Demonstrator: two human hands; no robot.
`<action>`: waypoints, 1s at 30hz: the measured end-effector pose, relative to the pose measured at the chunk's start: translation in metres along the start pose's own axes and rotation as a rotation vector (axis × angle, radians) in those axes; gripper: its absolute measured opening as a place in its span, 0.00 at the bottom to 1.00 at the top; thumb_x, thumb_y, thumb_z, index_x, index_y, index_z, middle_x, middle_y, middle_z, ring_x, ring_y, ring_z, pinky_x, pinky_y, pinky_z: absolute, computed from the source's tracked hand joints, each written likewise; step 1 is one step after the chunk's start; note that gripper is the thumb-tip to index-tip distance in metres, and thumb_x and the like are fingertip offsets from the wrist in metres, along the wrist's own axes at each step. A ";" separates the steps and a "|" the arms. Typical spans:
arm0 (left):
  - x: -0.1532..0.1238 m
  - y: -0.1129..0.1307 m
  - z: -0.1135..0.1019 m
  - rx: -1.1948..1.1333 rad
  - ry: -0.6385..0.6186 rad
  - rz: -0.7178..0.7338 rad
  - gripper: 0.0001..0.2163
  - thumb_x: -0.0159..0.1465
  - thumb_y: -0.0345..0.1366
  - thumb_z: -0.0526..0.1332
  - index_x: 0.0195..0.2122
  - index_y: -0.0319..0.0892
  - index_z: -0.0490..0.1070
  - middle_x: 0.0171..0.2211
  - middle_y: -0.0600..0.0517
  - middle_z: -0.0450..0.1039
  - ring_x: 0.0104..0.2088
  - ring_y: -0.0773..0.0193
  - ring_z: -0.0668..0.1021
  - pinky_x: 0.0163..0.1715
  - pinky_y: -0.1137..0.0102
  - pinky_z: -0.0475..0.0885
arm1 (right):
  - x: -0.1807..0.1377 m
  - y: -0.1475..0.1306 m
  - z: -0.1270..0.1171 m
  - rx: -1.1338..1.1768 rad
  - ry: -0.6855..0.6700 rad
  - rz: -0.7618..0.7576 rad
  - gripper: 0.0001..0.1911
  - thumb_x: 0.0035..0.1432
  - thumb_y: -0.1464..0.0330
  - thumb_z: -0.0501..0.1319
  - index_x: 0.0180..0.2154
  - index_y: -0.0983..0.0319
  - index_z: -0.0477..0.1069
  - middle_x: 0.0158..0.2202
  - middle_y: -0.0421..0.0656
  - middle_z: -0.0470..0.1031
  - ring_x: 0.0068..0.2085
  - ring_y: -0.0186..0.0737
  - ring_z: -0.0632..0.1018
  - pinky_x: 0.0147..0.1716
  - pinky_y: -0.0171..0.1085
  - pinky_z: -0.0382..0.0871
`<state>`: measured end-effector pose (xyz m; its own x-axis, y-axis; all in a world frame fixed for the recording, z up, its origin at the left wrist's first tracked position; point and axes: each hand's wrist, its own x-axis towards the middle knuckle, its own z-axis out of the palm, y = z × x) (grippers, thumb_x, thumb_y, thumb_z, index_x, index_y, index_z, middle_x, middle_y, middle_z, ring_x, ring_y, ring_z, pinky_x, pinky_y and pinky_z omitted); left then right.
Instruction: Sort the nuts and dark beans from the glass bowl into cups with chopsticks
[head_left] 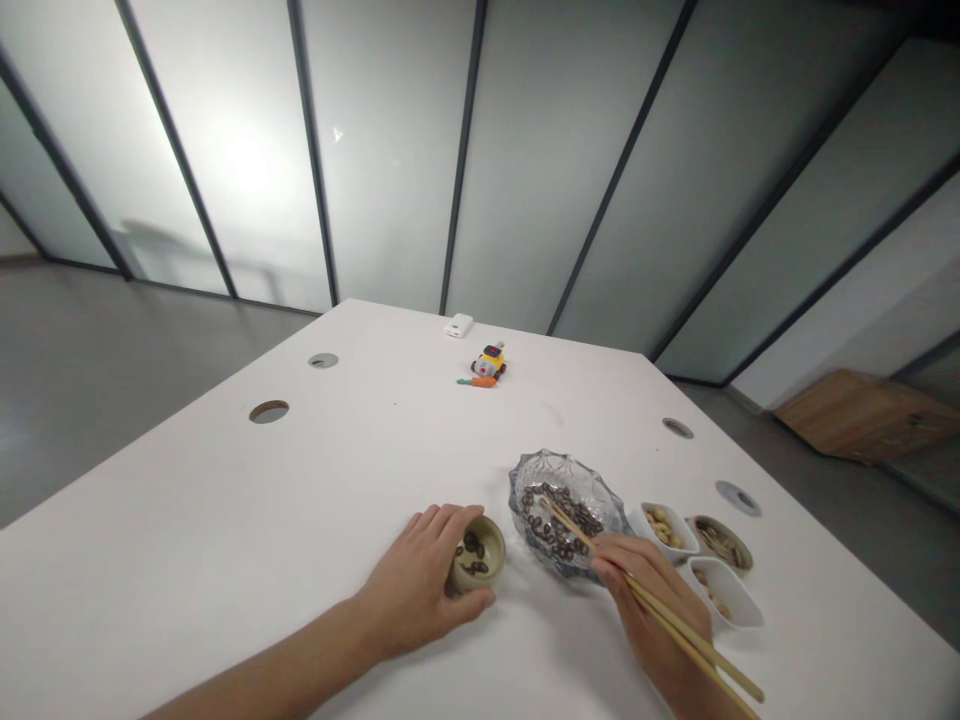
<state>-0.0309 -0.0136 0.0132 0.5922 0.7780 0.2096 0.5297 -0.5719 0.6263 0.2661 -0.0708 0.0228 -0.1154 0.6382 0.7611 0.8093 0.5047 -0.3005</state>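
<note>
My left hand is wrapped round a small ceramic cup on the white table. Several dark beans, coffee beans by their look, lie in the bottom of the cup. My right hand grips a pair of wooden chopsticks, whose tips reach down among the beans in a scalloped glass bowl. Dark beans are spread over the bowl's bottom. Whether a bean sits between the chopstick tips I cannot tell. The cup stands just left of the bowl.
Right of the bowl stand a white dish of nuts, another white dish with nuts, and a brownish dish of elongated pieces. Farther back are a yellow toy vehicle, an orange-and-green toy screwdriver and a white box-shaped device.
</note>
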 end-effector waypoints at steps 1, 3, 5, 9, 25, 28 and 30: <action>0.000 0.000 0.000 0.002 0.001 0.001 0.32 0.62 0.41 0.70 0.65 0.50 0.60 0.58 0.46 0.73 0.56 0.47 0.75 0.59 0.52 0.71 | 0.000 0.000 0.000 0.003 -0.006 -0.003 0.08 0.70 0.64 0.63 0.38 0.57 0.79 0.36 0.44 0.83 0.36 0.40 0.85 0.40 0.37 0.83; 0.000 -0.001 0.000 0.006 0.001 0.003 0.32 0.62 0.41 0.70 0.65 0.50 0.60 0.58 0.46 0.73 0.56 0.47 0.76 0.58 0.52 0.71 | -0.002 0.001 0.001 0.015 -0.019 -0.007 0.08 0.70 0.65 0.62 0.38 0.58 0.79 0.37 0.44 0.83 0.36 0.40 0.85 0.41 0.37 0.83; 0.000 -0.001 0.000 0.005 0.003 0.005 0.32 0.62 0.41 0.70 0.65 0.50 0.60 0.58 0.46 0.73 0.56 0.47 0.76 0.58 0.52 0.71 | -0.006 0.003 0.002 0.028 -0.037 -0.012 0.06 0.70 0.67 0.63 0.40 0.58 0.79 0.38 0.44 0.82 0.39 0.41 0.85 0.43 0.37 0.83; 0.000 0.000 0.000 0.002 0.002 0.007 0.31 0.63 0.41 0.70 0.65 0.50 0.60 0.58 0.45 0.73 0.56 0.47 0.75 0.58 0.52 0.71 | -0.010 0.005 0.003 0.037 -0.060 -0.006 0.05 0.69 0.69 0.63 0.42 0.58 0.79 0.41 0.45 0.82 0.41 0.41 0.85 0.44 0.37 0.82; 0.000 -0.001 0.000 0.003 -0.014 -0.012 0.33 0.61 0.39 0.71 0.65 0.49 0.59 0.59 0.46 0.72 0.57 0.47 0.74 0.60 0.52 0.70 | -0.005 0.003 0.004 0.024 -0.030 0.005 0.06 0.70 0.67 0.63 0.41 0.58 0.80 0.39 0.44 0.82 0.38 0.40 0.85 0.42 0.35 0.82; 0.000 -0.001 0.001 -0.003 -0.016 -0.006 0.34 0.61 0.39 0.72 0.65 0.49 0.58 0.59 0.46 0.72 0.57 0.47 0.74 0.60 0.51 0.69 | -0.004 0.002 0.004 0.030 -0.039 0.003 0.06 0.69 0.68 0.63 0.41 0.58 0.80 0.39 0.44 0.82 0.39 0.40 0.85 0.41 0.35 0.82; 0.000 -0.001 0.001 -0.002 -0.012 -0.003 0.33 0.61 0.39 0.71 0.65 0.49 0.58 0.59 0.46 0.72 0.57 0.47 0.74 0.60 0.51 0.70 | -0.001 -0.001 0.003 0.031 -0.031 -0.002 0.06 0.69 0.68 0.63 0.40 0.58 0.80 0.39 0.44 0.81 0.38 0.40 0.84 0.40 0.35 0.82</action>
<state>-0.0308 -0.0133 0.0119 0.5976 0.7768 0.1988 0.5301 -0.5687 0.6289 0.2639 -0.0705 0.0205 -0.1349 0.6546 0.7438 0.7908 0.5234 -0.3172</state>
